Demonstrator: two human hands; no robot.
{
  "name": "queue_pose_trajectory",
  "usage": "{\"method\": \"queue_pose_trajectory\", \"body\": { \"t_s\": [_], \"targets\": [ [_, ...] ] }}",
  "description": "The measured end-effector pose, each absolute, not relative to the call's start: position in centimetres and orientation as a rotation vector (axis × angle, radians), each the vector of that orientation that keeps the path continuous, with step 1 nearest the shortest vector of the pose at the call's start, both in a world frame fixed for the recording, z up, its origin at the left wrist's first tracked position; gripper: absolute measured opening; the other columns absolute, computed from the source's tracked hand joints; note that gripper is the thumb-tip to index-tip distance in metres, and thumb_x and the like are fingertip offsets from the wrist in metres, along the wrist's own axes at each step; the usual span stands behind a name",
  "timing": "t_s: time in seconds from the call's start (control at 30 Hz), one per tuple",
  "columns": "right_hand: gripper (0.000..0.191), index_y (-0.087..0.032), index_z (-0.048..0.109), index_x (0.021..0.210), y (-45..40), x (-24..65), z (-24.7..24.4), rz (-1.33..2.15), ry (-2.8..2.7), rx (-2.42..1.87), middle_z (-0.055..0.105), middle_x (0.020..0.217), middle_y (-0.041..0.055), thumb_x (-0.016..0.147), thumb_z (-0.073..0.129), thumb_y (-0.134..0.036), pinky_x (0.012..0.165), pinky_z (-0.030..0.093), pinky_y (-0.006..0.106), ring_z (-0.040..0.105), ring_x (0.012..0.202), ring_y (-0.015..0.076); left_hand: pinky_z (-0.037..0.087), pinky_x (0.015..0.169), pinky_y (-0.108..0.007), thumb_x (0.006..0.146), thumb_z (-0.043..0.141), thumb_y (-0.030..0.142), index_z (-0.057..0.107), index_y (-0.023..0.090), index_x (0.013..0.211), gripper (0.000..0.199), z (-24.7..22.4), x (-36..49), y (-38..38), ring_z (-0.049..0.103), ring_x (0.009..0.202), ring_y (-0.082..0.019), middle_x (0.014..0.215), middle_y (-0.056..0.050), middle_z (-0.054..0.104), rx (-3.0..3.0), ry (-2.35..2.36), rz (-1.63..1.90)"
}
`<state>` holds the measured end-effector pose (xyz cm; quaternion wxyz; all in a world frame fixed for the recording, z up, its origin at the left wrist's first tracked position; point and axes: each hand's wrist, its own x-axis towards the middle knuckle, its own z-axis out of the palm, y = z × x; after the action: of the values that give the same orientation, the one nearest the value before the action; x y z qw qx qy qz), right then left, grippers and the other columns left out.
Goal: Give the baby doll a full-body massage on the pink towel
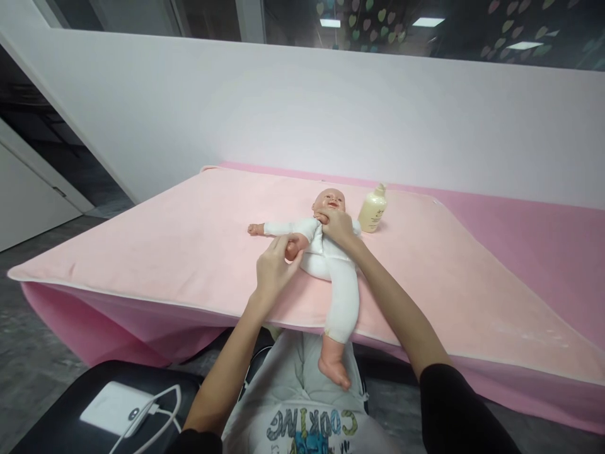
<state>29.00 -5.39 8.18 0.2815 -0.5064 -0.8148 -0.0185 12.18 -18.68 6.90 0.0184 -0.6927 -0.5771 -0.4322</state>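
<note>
A baby doll [344, 296] with a white cloth body lies on its back, its head away from me. One leg hangs straight over the near table edge; the other is bent up. My left hand [276, 265] is closed around the foot [295, 244] of the bent leg. Just below the doll's chin, my right hand [336, 227] is closed on its upper front; the back of the hand hides exactly what the fingers grip. Beyond that hand, a pale yellow pump bottle [372, 210] stands upright beside the doll's head.
A light pink blanket [155, 239] covers the table over a darker pink cloth [534, 246]. Behind rises a white wall [331, 113] with glass above. At lower left, a white power bank [116, 408] with a cable rests on a black seat [61, 410].
</note>
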Motion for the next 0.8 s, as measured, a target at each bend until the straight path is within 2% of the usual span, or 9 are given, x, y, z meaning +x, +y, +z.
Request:
{"method": "queue_pose_trajectory", "body": {
  "t_s": [0.2, 0.37, 0.43, 0.57, 0.67, 0.8],
  "targets": [
    [0.028, -0.021, 0.068, 0.099, -5.6, 29.7, 9.7, 0.074, -2.331, -1.224, 0.069, 0.098, 0.0052, 0.079, 0.049, -0.015, 0.069, 0.039, 0.029, 0.06, 0.088, 0.0229, 0.045, 0.065, -0.025, 0.08, 0.057, 0.028, 0.058, 0.021, 0.101, 0.022, 7.0, 12.5, -18.8, 0.064, 0.085, -0.018, 0.099, -0.003, 0.067, -2.137, -1.804, -1.293],
    [0.018, -0.018, 0.07, 0.086, -6.3, 31.3, 12.3, 0.449, -2.393, -0.94, 0.069, 0.092, 0.0043, 0.069, 0.063, -0.016, 0.08, 0.044, 0.032, 0.06, 0.091, 0.0219, 0.047, 0.066, -0.026, 0.082, 0.056, 0.03, 0.057, 0.02, 0.106, 0.026, 6.1, 12.2, -20.2, 0.066, 0.09, -0.02, 0.109, -0.005, 0.067, -2.138, -1.879, -1.282],
    [0.015, -0.018, 0.069, 0.082, -6.5, 32.5, 13.5, 0.626, -2.164, -0.868, 0.068, 0.088, 0.0037, 0.069, 0.068, -0.024, 0.078, 0.046, 0.032, 0.061, 0.086, 0.0196, 0.049, 0.065, -0.025, 0.082, 0.056, 0.03, 0.057, 0.02, 0.107, 0.026, 5.7, 11.8, -21.3, 0.067, 0.093, -0.02, 0.116, -0.005, 0.066, -2.11, -1.911, -1.295],
    [0.02, -0.017, 0.06, 0.076, -5.1, 36.3, 14.7, 0.782, -1.367, -0.838, 0.056, 0.063, -0.0028, 0.072, 0.068, -0.036, 0.06, 0.047, 0.025, 0.055, 0.057, 0.0108, 0.052, 0.065, -0.024, 0.083, 0.057, 0.03, 0.058, 0.021, 0.106, 0.025, 4.8, 10.6, -25.1, 0.066, 0.099, -0.02, 0.121, -0.006, 0.064, -2.084, -1.862, -1.317],
    [0.018, -0.02, 0.046, 0.069, -3.0, 40.4, 13.9, 0.807, -0.769, -0.83, 0.043, 0.055, -0.0084, 0.077, 0.061, -0.027, 0.05, 0.045, 0.02, 0.046, 0.046, 0.007, 0.054, 0.067, -0.023, 0.083, 0.059, 0.032, 0.059, 0.022, 0.105, 0.024, 3.7, 9.6, -28.6, 0.067, 0.098, -0.02, 0.118, -0.005, 0.066, -2.117, -1.849, -1.303],
    [0.02, -0.02, 0.033, 0.063, -1.3, 44.9, 10.8, 1.033, -0.271, -0.897, 0.035, 0.051, -0.0078, 0.081, 0.038, -0.014, 0.045, 0.043, 0.017, 0.04, 0.042, 0.0064, 0.056, 0.069, -0.022, 0.081, 0.062, 0.034, 0.06, 0.023, 0.103, 0.024, 2.4, 8.9, -32.4, 0.069, 0.094, -0.02, 0.113, -0.004, 0.068, -2.29, -1.915, -1.313]
  ]
}}
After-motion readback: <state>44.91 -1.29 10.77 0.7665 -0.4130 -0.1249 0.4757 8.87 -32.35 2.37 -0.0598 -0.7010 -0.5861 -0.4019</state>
